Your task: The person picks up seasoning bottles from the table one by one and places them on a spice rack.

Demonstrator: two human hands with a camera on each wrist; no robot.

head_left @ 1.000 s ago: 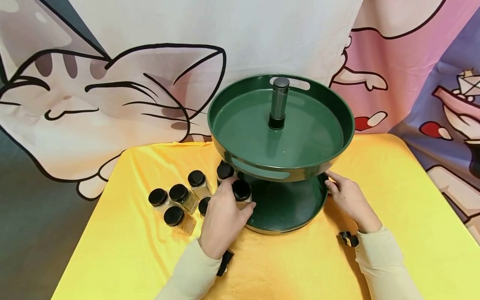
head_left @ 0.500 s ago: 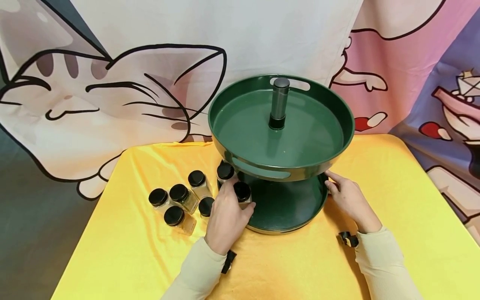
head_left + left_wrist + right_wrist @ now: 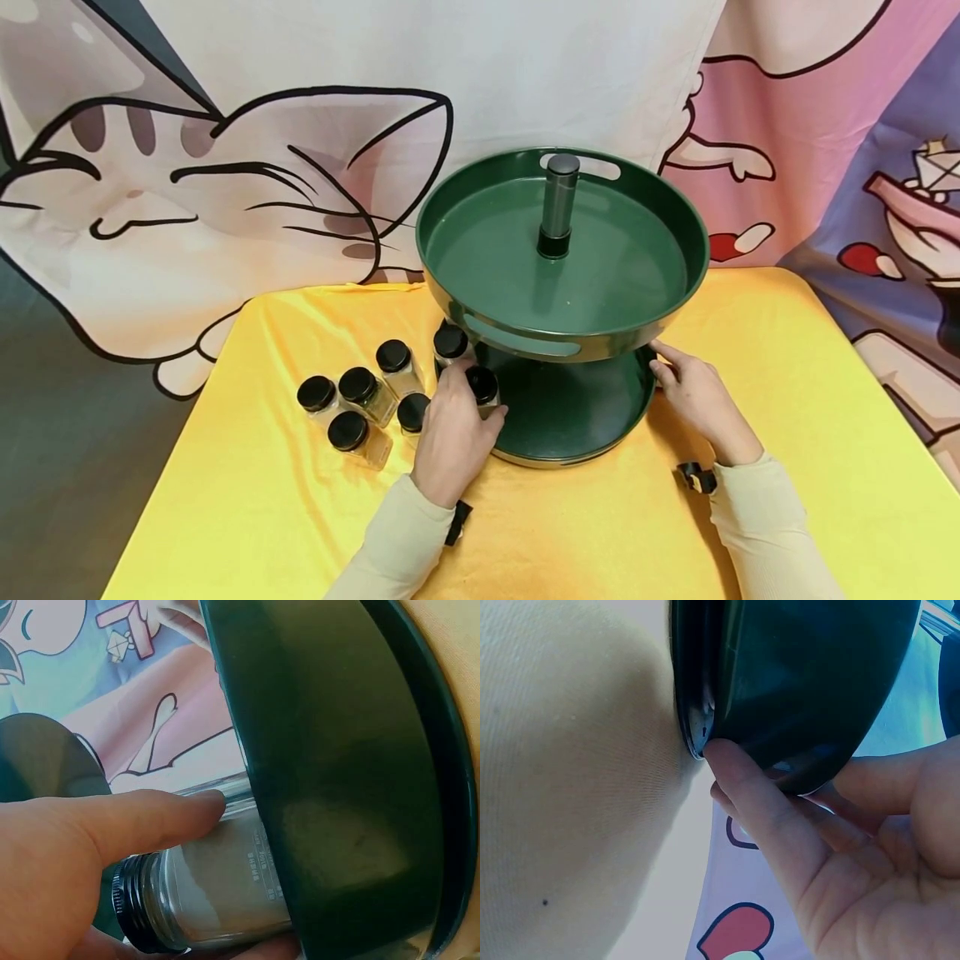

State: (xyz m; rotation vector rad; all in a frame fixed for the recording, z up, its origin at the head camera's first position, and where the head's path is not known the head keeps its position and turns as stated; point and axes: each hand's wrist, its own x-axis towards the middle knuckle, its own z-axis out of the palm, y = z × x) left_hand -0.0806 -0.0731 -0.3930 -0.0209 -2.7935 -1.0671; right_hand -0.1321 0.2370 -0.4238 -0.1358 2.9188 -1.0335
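In the head view, a black-lidded glass spice jar (image 3: 482, 386) is being pinched between thumb and fingers by the left hand (image 3: 456, 433), just left of centre in the frame. It is held upright, its long axis vertical, at the left side of the green lower tray (image 3: 577, 417), partly beneath the overhang of the upper tray (image 3: 562, 283). The lower tray's right rim is gripped by the right hand (image 3: 697, 400), right of centre, so the jar is reached far more nearly by the left hand, with the bare tray floor spread between the two.

Over to the left wrist view: the jar is seen lengthwise, lid at lower left, base hidden behind the tray wall; whether the floor is touched cannot be told.

In the right wrist view, the tray's edge is pinched between thumb and fingers at centre; no jar is shown.
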